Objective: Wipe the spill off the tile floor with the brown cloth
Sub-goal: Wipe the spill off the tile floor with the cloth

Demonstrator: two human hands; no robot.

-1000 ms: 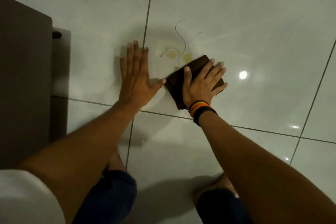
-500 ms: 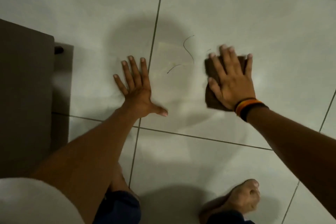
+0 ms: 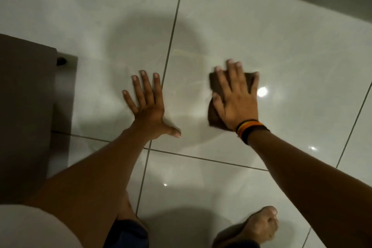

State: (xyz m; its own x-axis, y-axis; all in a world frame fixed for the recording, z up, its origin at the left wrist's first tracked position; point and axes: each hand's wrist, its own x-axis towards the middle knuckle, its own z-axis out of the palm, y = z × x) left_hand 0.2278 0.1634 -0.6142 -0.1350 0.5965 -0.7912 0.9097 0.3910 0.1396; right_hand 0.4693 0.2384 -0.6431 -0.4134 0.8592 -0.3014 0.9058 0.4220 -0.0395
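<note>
Head view, looking straight down on a glossy pale tile floor [image 3: 281,46] crossed by dark grout lines [image 3: 173,32]. Left hand [image 3: 150,106] planted flat on the tile just left of the long grout line, fingers spread and straight, thumb stretched out to the right across that line, gripping nothing. Right hand [image 3: 235,98] also flat and spread, palm pressed down on the brown cloth [image 3: 214,84], not clenched around it. Cloth lying bunched on the tile right of that grout line, well apart from the left hand, showing past the thumb, between the fingers and below the heel of the palm. Slightly blurred at the fingertips. Striped orange, yellow and black bands [image 3: 250,129] around the right wrist.

Between the two hands, faint pale streaks [image 3: 187,86] on the tile surface; cannot tell whether wet or only sheen. Just right of the cloth, a bright round glare spot [image 3: 262,92]. Above the hands, a broad soft round shadow [image 3: 141,46] over the floor.

At the left edge, a dark brown flat-sided piece of furniture [image 3: 24,106] with a small dark knob [image 3: 61,61] at its corner. Along the bottom, a white sleeve [image 3: 30,227], dark blue shorts [image 3: 126,233] over a bent knee, and a bare foot [image 3: 259,225] resting on the tile below the right forearm.
</note>
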